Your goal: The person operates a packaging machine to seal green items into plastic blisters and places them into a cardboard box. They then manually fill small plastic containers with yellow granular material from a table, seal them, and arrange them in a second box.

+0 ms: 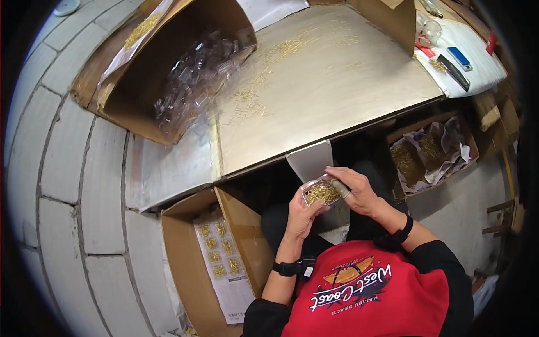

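A small clear plastic box (308, 190), full of thin gold-coloured metal pieces (321, 194), is held in front of my body, just off the table's near edge. My left hand (300, 220) grips its left and near side, fingers closed around it. On the far right side, my right hand (360, 192) holds the box too, with its fingers along the rim. A greyish wrap (340, 189) covers one digit of that hand. The pieces are too small to name their kind.
More gold pieces (252, 98) lie scattered on the table (337, 95). An open cardboard box (132, 101) holds empty clear boxes (196, 76). By my left arm, a carton (238, 224) contains filled clear boxes (227, 246). A carton (435, 182) of gold pieces stands right; a black stapler (455, 73) lies beyond.
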{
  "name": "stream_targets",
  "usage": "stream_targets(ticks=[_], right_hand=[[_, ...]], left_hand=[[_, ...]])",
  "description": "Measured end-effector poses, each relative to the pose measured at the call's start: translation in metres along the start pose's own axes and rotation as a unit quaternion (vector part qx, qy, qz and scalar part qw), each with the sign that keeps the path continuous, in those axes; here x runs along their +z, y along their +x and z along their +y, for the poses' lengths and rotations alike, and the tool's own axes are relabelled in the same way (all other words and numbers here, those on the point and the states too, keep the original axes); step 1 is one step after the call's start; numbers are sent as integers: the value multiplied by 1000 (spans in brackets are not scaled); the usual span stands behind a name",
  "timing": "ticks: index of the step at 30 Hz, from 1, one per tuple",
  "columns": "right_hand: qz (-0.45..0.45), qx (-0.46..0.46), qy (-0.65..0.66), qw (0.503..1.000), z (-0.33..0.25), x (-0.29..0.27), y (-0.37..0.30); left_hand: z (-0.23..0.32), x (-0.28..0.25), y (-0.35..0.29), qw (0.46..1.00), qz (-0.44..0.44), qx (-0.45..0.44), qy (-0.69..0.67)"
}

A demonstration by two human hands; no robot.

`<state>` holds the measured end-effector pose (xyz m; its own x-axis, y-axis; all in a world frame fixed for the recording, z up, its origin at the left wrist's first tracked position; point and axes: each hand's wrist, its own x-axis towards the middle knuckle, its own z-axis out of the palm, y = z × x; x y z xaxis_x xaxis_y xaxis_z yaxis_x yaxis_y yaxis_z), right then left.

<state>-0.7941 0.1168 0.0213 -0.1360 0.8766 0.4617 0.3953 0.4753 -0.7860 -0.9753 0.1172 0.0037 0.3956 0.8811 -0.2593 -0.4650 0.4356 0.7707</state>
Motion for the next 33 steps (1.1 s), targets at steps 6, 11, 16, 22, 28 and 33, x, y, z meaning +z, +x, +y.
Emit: stream_targets(ticks=[6,11,16,22,28,33], right_hand=[[-30,-43,-21,998,-3,0,4],[-104,-80,-84,988,-5,6,2],[-81,-48,-62,994,2,9,-7],[-46,-43,-23,998,4,11,-7],[-217,-103,-194,951,-2,12,-11],[-202,-84,-223,950,-8,14,-13]], left_hand=[[5,0,2,996,1,9,-89],[-3,-8,10,999,42,-19,-28],[-15,-7,13,992,120,-20,22],[-17,-6,13,989,143,-38,7],[-20,-12,14,991,126,-3,-47],[-24,-17,16,992,116,16,-37]])
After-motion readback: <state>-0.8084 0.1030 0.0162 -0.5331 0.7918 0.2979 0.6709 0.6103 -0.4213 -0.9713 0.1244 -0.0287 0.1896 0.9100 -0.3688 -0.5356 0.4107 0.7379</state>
